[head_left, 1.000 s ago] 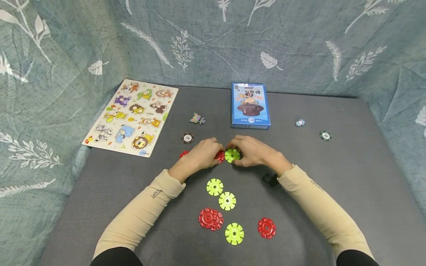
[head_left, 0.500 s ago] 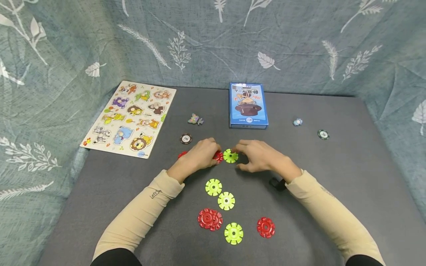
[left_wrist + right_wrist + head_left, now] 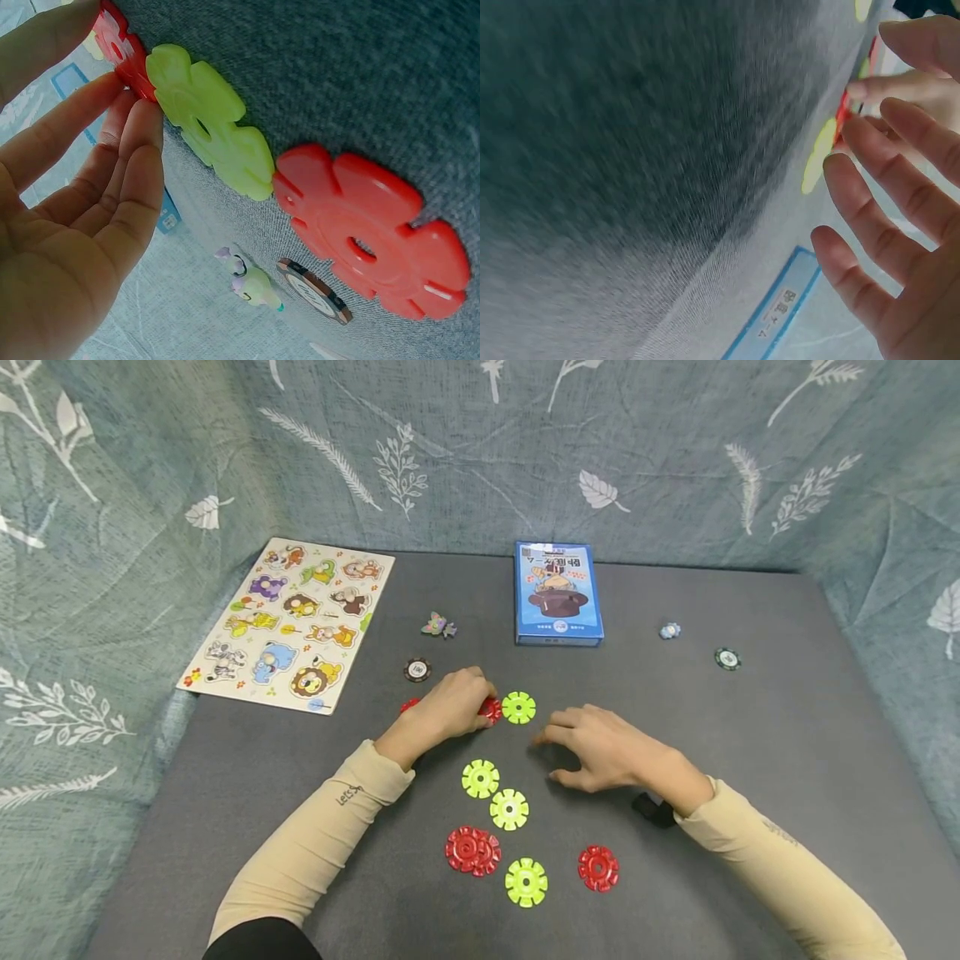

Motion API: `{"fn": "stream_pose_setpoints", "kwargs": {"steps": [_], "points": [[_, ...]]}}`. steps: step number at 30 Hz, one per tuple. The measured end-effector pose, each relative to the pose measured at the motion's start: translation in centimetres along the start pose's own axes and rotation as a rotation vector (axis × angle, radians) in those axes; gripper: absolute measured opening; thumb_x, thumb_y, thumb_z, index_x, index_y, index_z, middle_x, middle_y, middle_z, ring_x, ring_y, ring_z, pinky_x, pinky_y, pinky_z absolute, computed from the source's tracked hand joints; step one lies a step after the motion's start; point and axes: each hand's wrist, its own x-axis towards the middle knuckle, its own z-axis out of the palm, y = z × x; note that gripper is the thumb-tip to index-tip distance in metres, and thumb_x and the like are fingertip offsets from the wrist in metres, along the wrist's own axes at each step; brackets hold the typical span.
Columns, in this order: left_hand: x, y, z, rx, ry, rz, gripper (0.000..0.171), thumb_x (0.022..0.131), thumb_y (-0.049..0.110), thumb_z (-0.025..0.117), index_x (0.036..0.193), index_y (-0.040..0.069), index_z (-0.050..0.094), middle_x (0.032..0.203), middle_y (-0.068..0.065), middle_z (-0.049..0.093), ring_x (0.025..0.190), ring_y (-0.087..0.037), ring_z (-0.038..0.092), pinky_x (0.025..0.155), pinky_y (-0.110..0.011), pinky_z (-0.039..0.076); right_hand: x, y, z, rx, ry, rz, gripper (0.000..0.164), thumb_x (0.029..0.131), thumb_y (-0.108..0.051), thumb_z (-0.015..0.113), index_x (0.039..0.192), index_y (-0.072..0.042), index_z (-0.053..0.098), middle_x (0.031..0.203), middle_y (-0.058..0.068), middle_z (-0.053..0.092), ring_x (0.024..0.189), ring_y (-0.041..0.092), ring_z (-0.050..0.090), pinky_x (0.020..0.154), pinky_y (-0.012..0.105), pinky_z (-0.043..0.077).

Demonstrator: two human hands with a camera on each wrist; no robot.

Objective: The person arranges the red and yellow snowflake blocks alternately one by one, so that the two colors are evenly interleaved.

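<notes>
In the head view my left hand (image 3: 453, 702) pinches a red notched plastic disc (image 3: 491, 710) between thumb and fingers, low at the table. To its right lies a yellow-green notched disc (image 3: 519, 707). The left wrist view shows another yellow-green disc (image 3: 217, 127) and a further red disc (image 3: 371, 232) lined up with the pinched one; from the head camera my hand mostly covers these two. My right hand (image 3: 607, 747) holds nothing, its fingers spread and slightly bent, to the right of the row.
Nearer me lie loose yellow-green discs (image 3: 509, 810), overlapping red discs (image 3: 473, 851) and a single red disc (image 3: 598, 868). Behind are an animal puzzle board (image 3: 292, 627), a blue game box (image 3: 558, 593), small figures (image 3: 438, 626), a brown-rimmed chip (image 3: 417, 669) and a green-rimmed chip (image 3: 727, 658).
My right hand has let go of the yellow-green disc at the row's right end and drawn back right and toward me. The left hand keeps its pinch on the red disc.
</notes>
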Motion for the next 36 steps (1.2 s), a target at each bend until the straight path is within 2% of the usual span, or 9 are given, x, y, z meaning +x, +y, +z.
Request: {"fn": "stream_pose_setpoints", "kwargs": {"steps": [10, 18, 22, 27, 33, 36], "points": [[0.0, -0.1, 0.1, -0.008, -0.003, 0.002, 0.034, 0.081, 0.020, 0.078, 0.109, 0.002, 0.071, 0.101, -0.014, 0.067, 0.092, -0.024, 0.061, 0.083, -0.040, 0.051, -3.3, -2.4, 1.0, -0.006, -0.021, -0.064, 0.044, 0.076, -0.041, 0.075, 0.115, -0.022, 0.066, 0.103, -0.007, 0.064, 0.091, 0.011, 0.058, 0.080, 0.034, 0.047], [0.0, -0.1, 0.0, -0.007, -0.011, -0.007, 0.035, 0.081, 0.022, 0.078, 0.109, 0.002, 0.071, 0.101, -0.013, 0.066, 0.090, -0.022, 0.060, 0.082, -0.039, 0.051, -6.6, -3.8, 1.8, -0.013, -0.045, -0.088, 0.040, 0.071, -0.046, 0.078, 0.102, -0.023, 0.068, 0.093, -0.011, 0.060, 0.085, 0.007, 0.054, 0.074, 0.028, 0.044], [0.0, -0.1, 0.1, -0.011, -0.015, -0.010, 0.035, 0.081, 0.022, 0.078, 0.109, 0.003, 0.071, 0.100, -0.013, 0.065, 0.089, -0.022, 0.059, 0.081, -0.039, 0.050, -8.0, -4.2, 2.1, -0.005, -0.038, -0.097, 0.043, 0.066, -0.047, 0.082, 0.100, -0.024, 0.067, 0.094, -0.012, 0.055, 0.083, 0.005, 0.052, 0.071, 0.025, 0.042], [-0.1, -0.1, 0.1, -0.015, -0.013, -0.008, 0.035, 0.080, 0.021, 0.079, 0.109, 0.003, 0.071, 0.099, -0.012, 0.065, 0.089, -0.022, 0.059, 0.081, -0.039, 0.051, -9.0, -4.7, 2.8, -0.030, 0.013, -0.125, 0.049, 0.059, -0.039, 0.084, 0.101, -0.024, 0.065, 0.097, -0.010, 0.052, 0.082, 0.005, 0.049, 0.070, 0.025, 0.044], [-0.1, -0.1, 0.0, -0.012, -0.011, 0.000, 0.034, 0.081, 0.020, 0.078, 0.109, 0.002, 0.071, 0.099, -0.013, 0.065, 0.089, -0.023, 0.059, 0.080, -0.038, 0.050, -9.3, -5.4, 3.5, -0.026, 0.093, -0.159, 0.049, 0.053, -0.025, 0.080, 0.099, -0.017, 0.063, 0.096, -0.008, 0.052, 0.079, 0.004, 0.049, 0.066, 0.020, 0.047], [-0.1, 0.0, 0.0, -0.010, -0.011, -0.005, 0.033, 0.082, 0.019, 0.077, 0.110, 0.002, 0.071, 0.100, -0.013, 0.065, 0.089, -0.023, 0.059, 0.081, -0.038, 0.050, -9.3, -5.6, 3.6, -0.031, 0.097, -0.154, 0.050, 0.052, -0.023, 0.078, 0.099, -0.015, 0.062, 0.096, -0.007, 0.052, 0.079, 0.004, 0.049, 0.065, 0.019, 0.046]]}}
